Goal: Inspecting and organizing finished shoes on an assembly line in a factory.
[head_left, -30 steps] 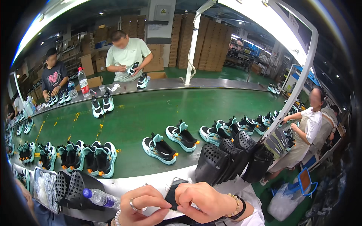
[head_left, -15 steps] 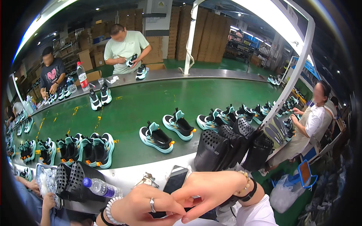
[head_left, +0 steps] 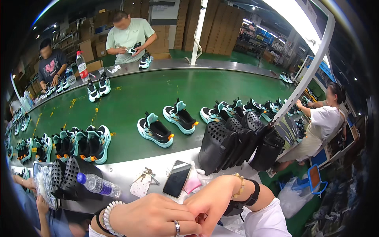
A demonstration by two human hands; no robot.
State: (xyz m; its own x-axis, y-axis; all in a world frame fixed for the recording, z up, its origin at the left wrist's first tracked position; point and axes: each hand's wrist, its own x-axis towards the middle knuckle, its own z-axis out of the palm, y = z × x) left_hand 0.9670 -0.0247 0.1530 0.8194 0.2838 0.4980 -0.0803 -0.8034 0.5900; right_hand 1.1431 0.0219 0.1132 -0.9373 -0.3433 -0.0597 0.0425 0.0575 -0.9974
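My left hand (head_left: 152, 215) is at the lower middle, back up, with a ring on a finger and a white coil band at the wrist. Against its fingertips press the curled fingers of my right hand (head_left: 213, 199), which wears a bead bracelet and a black strap. Both hands are closed; whatever lies between the fingertips is hidden. Just beyond them a phone (head_left: 177, 179) lies on the white ledge (head_left: 126, 168), close to a pink item (head_left: 192, 184). Keys with a pale patterned tag (head_left: 140, 187) are left of the phone.
Black perforated clog-like forms (head_left: 216, 146) stand beyond my right hand. A purple-capped bottle (head_left: 98, 185) lies left. Black-and-teal sneakers (head_left: 154, 131) line the green belt (head_left: 138, 91). A white post (head_left: 302, 85) rises at right. Co-workers (head_left: 130, 39) stand across the belt and at the right.
The view has tilted down, so the belt and shoes sit higher. My left hand has turned its back upward, and the phone and keys show more fully. The right-hand co-worker has turned away.
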